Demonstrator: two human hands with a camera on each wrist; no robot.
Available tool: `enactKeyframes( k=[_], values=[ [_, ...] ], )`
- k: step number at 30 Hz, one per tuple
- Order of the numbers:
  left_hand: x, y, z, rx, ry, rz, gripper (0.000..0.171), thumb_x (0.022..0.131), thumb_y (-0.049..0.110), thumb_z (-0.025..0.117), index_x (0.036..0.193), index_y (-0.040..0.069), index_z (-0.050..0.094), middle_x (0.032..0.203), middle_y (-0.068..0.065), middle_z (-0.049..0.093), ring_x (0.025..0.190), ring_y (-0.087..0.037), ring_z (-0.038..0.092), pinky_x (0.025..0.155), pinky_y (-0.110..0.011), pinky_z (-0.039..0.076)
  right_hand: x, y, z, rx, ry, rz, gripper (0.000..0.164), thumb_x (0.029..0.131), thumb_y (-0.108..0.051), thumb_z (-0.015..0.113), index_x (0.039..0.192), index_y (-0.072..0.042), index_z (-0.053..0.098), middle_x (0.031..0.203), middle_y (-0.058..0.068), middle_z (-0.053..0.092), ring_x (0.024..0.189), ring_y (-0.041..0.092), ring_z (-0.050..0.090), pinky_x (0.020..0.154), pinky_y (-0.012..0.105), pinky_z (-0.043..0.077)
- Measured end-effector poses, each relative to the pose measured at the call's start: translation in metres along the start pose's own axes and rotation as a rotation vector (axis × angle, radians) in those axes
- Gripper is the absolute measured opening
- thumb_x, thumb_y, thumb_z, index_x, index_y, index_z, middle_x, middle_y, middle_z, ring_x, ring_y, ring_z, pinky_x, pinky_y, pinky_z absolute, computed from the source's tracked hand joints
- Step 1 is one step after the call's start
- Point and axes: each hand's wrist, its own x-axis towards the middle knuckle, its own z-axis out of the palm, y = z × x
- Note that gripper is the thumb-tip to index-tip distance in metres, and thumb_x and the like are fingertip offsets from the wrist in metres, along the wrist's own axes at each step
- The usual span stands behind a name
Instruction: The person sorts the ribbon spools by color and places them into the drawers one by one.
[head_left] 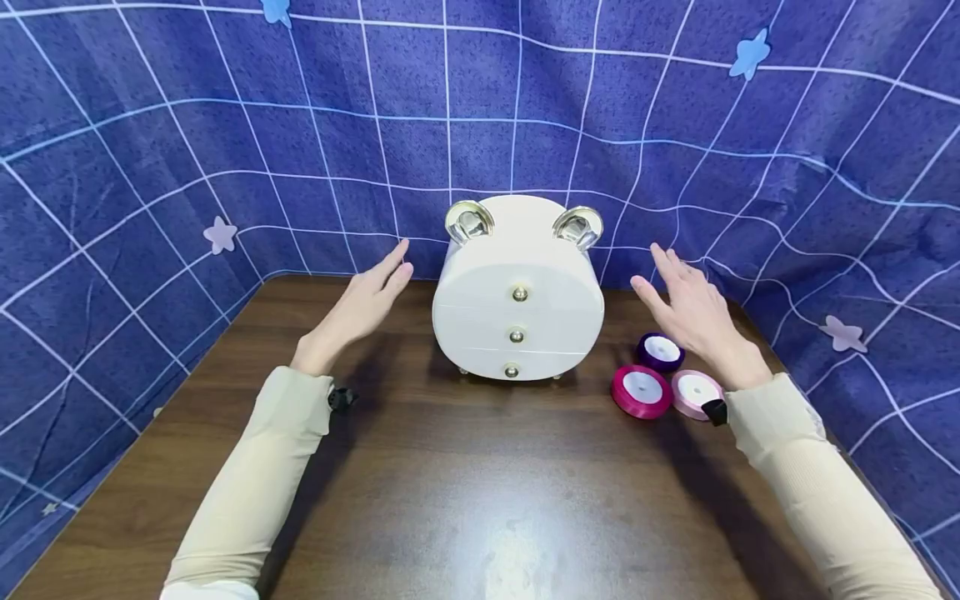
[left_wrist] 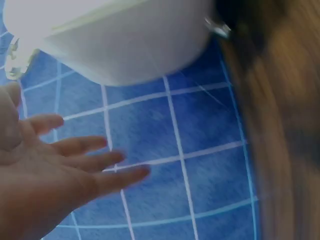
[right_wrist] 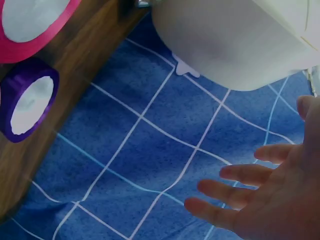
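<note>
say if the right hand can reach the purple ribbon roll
Likely yes: the right hand is empty, and the purple ribbon roll lies close by with nothing on top.

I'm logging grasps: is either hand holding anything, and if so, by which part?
Nothing is held: the left hand and right hand hover, fingers spread, apart from the white box between them.

Blue grid-lined cloth [head_left: 480, 150] with pale stars [head_left: 750, 55] behind brown tabletop [head_left: 420, 483].
</note>
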Motion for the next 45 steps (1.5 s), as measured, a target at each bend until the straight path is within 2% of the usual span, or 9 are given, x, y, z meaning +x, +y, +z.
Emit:
enactKeyframes(
  k=[4,8,12,15,17,23,31,37,45],
  values=[
    [0.000,0.021,-0.004,-0.098,0.075,0.024,0.055,0.100,0.045,0.045,0.146,0.015,0.043,0.140,-0.015,0.054,0.119,-0.032,0.061,0.104,-0.046,0.045,-0.005,-0.008,-0.004,0.011,0.006,0.000,0.071,0.098,-0.060,0.031,0.149,-0.010,0.036,0.142,0.026,0.047,0.127,0.049,0.045,0.094,0.069,0.037],
    [0.003,0.043,-0.005,-0.201,0.099,0.051,0.044,0.099,0.036,0.052,0.132,0.008,0.059,0.131,-0.013,0.062,0.099,-0.031,0.071,0.085,-0.041,0.057,-0.011,-0.022,-0.010,-0.010,0.038,-0.023,0.064,0.099,-0.057,0.033,0.119,-0.004,0.062,0.101,0.022,0.066,0.100,0.042,0.059,0.076,0.060,0.046],
    [0.010,0.061,-0.001,-0.198,0.146,0.093,0.036,0.097,0.033,0.057,0.120,0.009,0.069,0.121,-0.009,0.068,0.094,-0.025,0.072,0.080,-0.035,0.058,-0.016,-0.041,-0.012,-0.044,0.130,-0.088,0.053,0.100,-0.051,0.039,0.079,-0.008,0.062,0.062,0.008,0.053,0.067,0.031,0.057,0.055,0.046,0.042],
    [0.015,0.071,0.003,-0.159,0.201,0.101,0.031,0.095,0.033,0.060,0.112,0.010,0.073,0.113,-0.008,0.072,0.098,-0.022,0.071,0.084,-0.036,0.056,-0.019,-0.058,-0.011,-0.007,0.173,-0.143,0.047,0.100,-0.045,0.044,0.069,-0.012,0.056,0.052,0.002,0.043,0.055,0.025,0.050,0.049,0.038,0.036],
    [0.017,0.076,0.005,-0.136,0.229,0.088,0.029,0.094,0.032,0.062,0.109,0.011,0.075,0.108,-0.007,0.074,0.100,-0.020,0.070,0.085,-0.036,0.055,-0.020,-0.069,-0.008,0.056,0.174,-0.175,0.044,0.099,-0.042,0.047,0.069,-0.012,0.059,0.050,-0.002,0.047,0.053,0.020,0.050,0.050,0.034,0.036],
    [0.023,0.083,0.011,-0.097,0.270,0.005,0.025,0.087,0.036,0.066,0.099,0.017,0.078,0.093,-0.005,0.076,0.085,-0.019,0.071,0.072,-0.037,0.051,-0.016,-0.102,0.009,0.462,-0.049,-0.136,0.037,0.099,-0.034,0.052,0.087,-0.005,0.071,0.057,0.006,0.064,0.049,0.017,0.059,0.054,0.027,0.049],
    [0.024,0.089,0.016,-0.101,0.265,-0.028,0.025,0.086,0.038,0.067,0.098,0.018,0.077,0.094,-0.004,0.076,0.081,-0.018,0.070,0.070,-0.038,0.050,-0.006,-0.134,0.027,1.083,-0.472,0.116,0.051,0.102,-0.036,0.042,0.108,0.011,0.059,0.064,0.003,0.069,0.049,0.014,0.063,0.058,0.031,0.057],
    [0.023,0.091,0.015,-0.102,0.254,-0.017,0.026,0.087,0.037,0.067,0.100,0.016,0.077,0.099,-0.005,0.075,0.087,-0.021,0.070,0.073,-0.042,0.050,0.003,-0.150,0.032,1.214,-0.599,0.264,0.055,0.102,-0.044,0.033,0.116,0.005,0.056,0.062,-0.001,0.068,0.047,0.012,0.060,0.059,0.029,0.053],
    [0.023,0.091,0.015,-0.091,0.253,-0.012,0.026,0.088,0.037,0.067,0.099,0.016,0.077,0.100,-0.005,0.075,0.089,-0.021,0.070,0.073,-0.042,0.051,0.004,-0.161,0.037,1.365,-0.572,0.349,0.052,0.103,-0.041,0.033,0.111,0.003,0.057,0.058,-0.002,0.064,0.045,0.010,0.054,0.056,0.027,0.050]
  ],
)
